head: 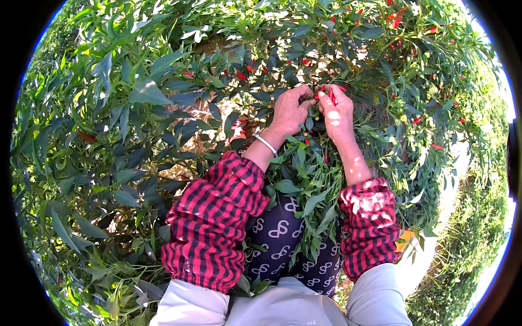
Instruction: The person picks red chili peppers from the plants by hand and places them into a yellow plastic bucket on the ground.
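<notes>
Both of my hands meet above a leafy chili pepper branch that lies over my knees. My left hand point(290, 109), with a pale bangle point(266, 145) at the wrist, has its thumb and fingertips drawn together at the stems beside a small red chili. Close on its right, my right hand point(337, 112) holds red chili peppers point(333, 98) between thumb and fingers. Below the hands, a few more red chilies point(326, 157) hang among the leaves of the branch point(314, 191). Checked red and black sleeve covers are on both forearms.
Dense chili plants point(147, 93) surround me at the front and left. Ripe red chilies point(395, 21) dot the plants at the upper right. An orange object point(404, 240), partly hidden, is beside my right elbow. Grass point(469, 228) grows farther right.
</notes>
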The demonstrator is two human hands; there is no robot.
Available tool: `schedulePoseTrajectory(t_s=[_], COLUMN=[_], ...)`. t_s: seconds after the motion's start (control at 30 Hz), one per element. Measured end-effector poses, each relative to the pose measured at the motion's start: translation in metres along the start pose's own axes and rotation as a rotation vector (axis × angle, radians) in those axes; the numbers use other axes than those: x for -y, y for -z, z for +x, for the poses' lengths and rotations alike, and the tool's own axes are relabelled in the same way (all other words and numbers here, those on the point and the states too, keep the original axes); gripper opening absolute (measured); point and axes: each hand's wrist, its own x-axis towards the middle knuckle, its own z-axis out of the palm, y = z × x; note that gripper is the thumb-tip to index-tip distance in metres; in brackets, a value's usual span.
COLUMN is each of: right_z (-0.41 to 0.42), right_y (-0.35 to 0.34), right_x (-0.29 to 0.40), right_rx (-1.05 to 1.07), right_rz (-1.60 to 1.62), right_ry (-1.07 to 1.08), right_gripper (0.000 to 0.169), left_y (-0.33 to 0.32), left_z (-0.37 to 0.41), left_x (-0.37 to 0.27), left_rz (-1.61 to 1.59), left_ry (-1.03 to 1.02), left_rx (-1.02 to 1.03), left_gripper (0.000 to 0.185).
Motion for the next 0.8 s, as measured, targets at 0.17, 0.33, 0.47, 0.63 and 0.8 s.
schedulePoseTrajectory(t_s=[0.17, 0.33, 0.47, 0.63, 0.8], right_z=[-0.012, -0.001, -0.001, -0.003, -0.006], right_y=[-0.02, -0.002, 0.012, 0.011, 0.014], right_x=[0.019, 0.006, 0.0, 0.0, 0.002], right_rx=[0.022, -0.068, -0.077, -0.039, -0.001], right_rz=[-0.304, 0.417, 0.815, 0.935, 0.931], right_ry=[0.232, -0.171, -0.299, -0.324, -0.35], right_gripper=[0.014, 0.019, 0.026, 0.03, 0.033], left_y=[0.005, 0.016, 0.059, 0.093, 0.096], left_z=[-0.004, -0.02, -0.015, 0.01, 0.017], left_x=[0.009, -0.034, -0.029, 0.009, 0.019], left_rz=[0.158, 0.271, 0.18, 0.571, 0.412], left_ry=[0.072, -0.027, 0.05, -0.019, 0.198], left_rx=[-0.156, -0.344, -0.681, -0.59, -0.577], left_gripper=[0.016, 0.028, 0.034, 0.033, 0.031])
